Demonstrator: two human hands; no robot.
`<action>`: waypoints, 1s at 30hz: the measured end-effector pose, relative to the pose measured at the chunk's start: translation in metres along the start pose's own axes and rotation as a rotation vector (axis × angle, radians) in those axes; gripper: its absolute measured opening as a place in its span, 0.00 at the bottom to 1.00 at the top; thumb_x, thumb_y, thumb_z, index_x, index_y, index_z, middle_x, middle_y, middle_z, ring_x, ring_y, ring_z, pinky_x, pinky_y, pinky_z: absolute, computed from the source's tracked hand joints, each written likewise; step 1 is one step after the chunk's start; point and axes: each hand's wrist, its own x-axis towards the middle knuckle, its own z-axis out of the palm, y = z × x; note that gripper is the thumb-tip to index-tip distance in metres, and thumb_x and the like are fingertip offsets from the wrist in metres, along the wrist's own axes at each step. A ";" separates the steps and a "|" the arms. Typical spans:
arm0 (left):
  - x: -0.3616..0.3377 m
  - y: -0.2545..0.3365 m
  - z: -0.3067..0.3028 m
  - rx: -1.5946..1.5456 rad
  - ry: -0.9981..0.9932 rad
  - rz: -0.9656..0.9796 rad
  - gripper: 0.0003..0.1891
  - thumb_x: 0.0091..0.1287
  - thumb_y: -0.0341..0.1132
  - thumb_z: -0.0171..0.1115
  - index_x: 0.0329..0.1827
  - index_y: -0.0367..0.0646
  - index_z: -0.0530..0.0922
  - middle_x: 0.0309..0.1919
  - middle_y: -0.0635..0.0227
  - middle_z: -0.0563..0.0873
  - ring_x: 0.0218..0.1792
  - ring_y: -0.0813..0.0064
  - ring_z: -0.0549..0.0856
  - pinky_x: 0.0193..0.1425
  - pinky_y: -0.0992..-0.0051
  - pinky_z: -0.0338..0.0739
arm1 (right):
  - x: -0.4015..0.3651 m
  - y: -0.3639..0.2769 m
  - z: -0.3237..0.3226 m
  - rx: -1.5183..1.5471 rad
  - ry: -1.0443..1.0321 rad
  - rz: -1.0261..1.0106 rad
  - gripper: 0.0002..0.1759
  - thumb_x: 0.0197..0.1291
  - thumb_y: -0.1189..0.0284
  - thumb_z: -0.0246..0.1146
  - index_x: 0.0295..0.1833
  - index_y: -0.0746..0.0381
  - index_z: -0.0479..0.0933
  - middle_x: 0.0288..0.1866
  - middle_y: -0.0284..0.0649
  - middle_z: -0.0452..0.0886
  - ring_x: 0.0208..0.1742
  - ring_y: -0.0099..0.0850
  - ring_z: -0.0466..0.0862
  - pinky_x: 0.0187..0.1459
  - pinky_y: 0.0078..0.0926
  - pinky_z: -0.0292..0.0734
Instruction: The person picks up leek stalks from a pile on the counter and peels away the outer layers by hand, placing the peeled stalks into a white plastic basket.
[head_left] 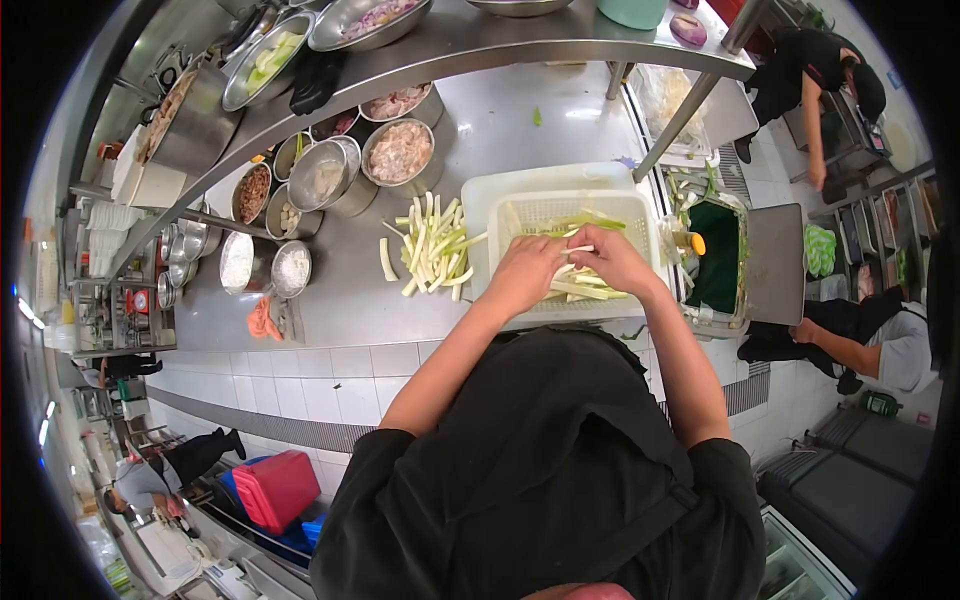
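Observation:
My left hand [527,272] and my right hand [612,258] are both inside a white slotted basket [520,215] that stands on a white cutting board [482,195]. Both hands are closed around a bundle of pale green-white vegetable sticks [585,285] lying in the basket. A loose pile of the same cut sticks [432,247] lies on the steel counter [340,300] just left of the basket, with one stick [387,260] apart from it.
Several steel pots and bowls [400,152] of ingredients stand at the back left under a steel shelf [470,40] holding more bowls. A green-lined bin [715,255] sits right of the basket. Other people work at the far right [815,70], right [880,345] and lower left [150,480]. A red box [275,488] is on the floor.

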 end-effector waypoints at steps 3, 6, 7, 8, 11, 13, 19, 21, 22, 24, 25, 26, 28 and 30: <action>0.002 0.006 -0.011 0.075 -0.052 0.013 0.12 0.70 0.29 0.59 0.55 0.37 0.81 0.44 0.53 0.86 0.50 0.52 0.85 0.61 0.54 0.76 | -0.005 -0.009 -0.001 0.231 0.015 0.032 0.14 0.65 0.75 0.71 0.54 0.67 0.80 0.37 0.36 0.86 0.39 0.23 0.85 0.43 0.27 0.80; -0.009 -0.015 -0.033 0.162 0.007 -0.171 0.17 0.68 0.26 0.58 0.60 0.36 0.80 0.46 0.50 0.86 0.51 0.47 0.85 0.57 0.55 0.79 | -0.003 -0.001 -0.020 0.258 0.250 0.011 0.12 0.65 0.75 0.70 0.51 0.67 0.81 0.37 0.38 0.88 0.37 0.27 0.86 0.43 0.27 0.81; -0.017 -0.029 -0.042 0.097 0.139 -0.207 0.19 0.68 0.25 0.57 0.63 0.36 0.79 0.48 0.48 0.86 0.52 0.46 0.85 0.56 0.55 0.79 | -0.003 -0.002 -0.026 0.260 0.261 0.011 0.12 0.65 0.75 0.70 0.51 0.67 0.81 0.37 0.38 0.88 0.37 0.27 0.86 0.43 0.27 0.81; -0.027 -0.045 -0.047 0.148 0.216 -0.243 0.21 0.68 0.24 0.57 0.65 0.36 0.78 0.51 0.47 0.85 0.53 0.45 0.84 0.57 0.55 0.79 | -0.005 -0.004 -0.033 -0.033 0.279 0.045 0.11 0.65 0.74 0.71 0.50 0.66 0.82 0.38 0.40 0.88 0.36 0.30 0.87 0.44 0.29 0.81; -0.053 -0.098 -0.049 0.221 0.262 -0.375 0.25 0.68 0.24 0.58 0.69 0.36 0.76 0.57 0.44 0.83 0.55 0.44 0.83 0.60 0.54 0.78 | 0.004 0.019 -0.027 -0.428 0.248 0.081 0.09 0.65 0.70 0.69 0.47 0.63 0.84 0.41 0.45 0.88 0.39 0.41 0.88 0.47 0.36 0.83; -0.064 -0.111 -0.042 0.243 0.229 -0.480 0.26 0.68 0.24 0.59 0.71 0.37 0.75 0.60 0.43 0.82 0.57 0.43 0.83 0.63 0.54 0.77 | 0.016 0.050 -0.007 -0.747 0.103 -0.036 0.11 0.64 0.69 0.68 0.49 0.60 0.84 0.45 0.46 0.86 0.48 0.45 0.87 0.51 0.44 0.83; -0.056 -0.082 -0.037 0.219 0.321 -0.322 0.24 0.67 0.26 0.62 0.68 0.38 0.78 0.64 0.45 0.81 0.64 0.45 0.80 0.71 0.55 0.72 | 0.038 0.080 0.032 -0.975 0.153 0.019 0.16 0.59 0.68 0.69 0.53 0.57 0.82 0.53 0.46 0.81 0.60 0.48 0.81 0.58 0.47 0.79; -0.049 -0.062 -0.030 0.172 0.311 -0.184 0.21 0.66 0.26 0.64 0.63 0.39 0.82 0.62 0.47 0.82 0.61 0.47 0.81 0.67 0.56 0.75 | 0.039 0.093 0.027 -1.000 0.115 -0.025 0.16 0.59 0.68 0.69 0.53 0.57 0.82 0.53 0.46 0.81 0.60 0.47 0.81 0.59 0.46 0.78; -0.046 -0.055 -0.024 0.171 0.317 -0.190 0.21 0.66 0.26 0.64 0.63 0.39 0.82 0.62 0.47 0.82 0.61 0.47 0.81 0.67 0.56 0.75 | 0.039 0.092 0.025 -1.022 0.088 -0.058 0.15 0.58 0.69 0.69 0.52 0.58 0.82 0.54 0.46 0.81 0.59 0.47 0.80 0.60 0.46 0.78; -0.039 -0.042 -0.012 0.080 0.219 -0.077 0.17 0.65 0.26 0.64 0.58 0.39 0.84 0.56 0.51 0.85 0.57 0.48 0.83 0.63 0.56 0.78 | 0.033 0.084 0.021 -0.996 0.054 -0.042 0.15 0.59 0.69 0.68 0.52 0.57 0.82 0.54 0.46 0.81 0.59 0.47 0.80 0.60 0.45 0.78; -0.034 -0.038 -0.005 0.080 0.224 -0.079 0.17 0.65 0.26 0.64 0.58 0.39 0.84 0.56 0.51 0.85 0.57 0.48 0.83 0.63 0.56 0.78 | 0.029 0.074 0.019 -0.965 0.027 -0.021 0.15 0.59 0.70 0.66 0.52 0.57 0.82 0.54 0.46 0.81 0.59 0.46 0.80 0.60 0.45 0.78; -0.029 -0.035 0.001 0.084 0.119 -0.115 0.16 0.65 0.26 0.63 0.56 0.39 0.84 0.53 0.53 0.85 0.54 0.49 0.84 0.61 0.56 0.79 | 0.025 0.065 0.020 -0.967 0.026 -0.025 0.15 0.59 0.70 0.66 0.52 0.57 0.82 0.54 0.46 0.81 0.59 0.46 0.80 0.60 0.45 0.78; -0.022 -0.031 0.013 0.146 0.058 -0.131 0.16 0.64 0.25 0.61 0.55 0.40 0.85 0.47 0.55 0.85 0.50 0.51 0.85 0.57 0.57 0.80 | 0.024 0.048 0.029 -0.963 0.097 -0.159 0.14 0.59 0.71 0.65 0.52 0.58 0.82 0.54 0.45 0.82 0.61 0.46 0.80 0.59 0.46 0.79; -0.016 -0.030 0.014 0.124 0.104 -0.129 0.14 0.66 0.25 0.60 0.54 0.40 0.85 0.47 0.54 0.85 0.50 0.50 0.85 0.55 0.56 0.80 | 0.031 0.048 0.046 -0.928 0.008 -0.232 0.14 0.59 0.72 0.65 0.52 0.58 0.82 0.52 0.44 0.82 0.61 0.46 0.81 0.58 0.46 0.80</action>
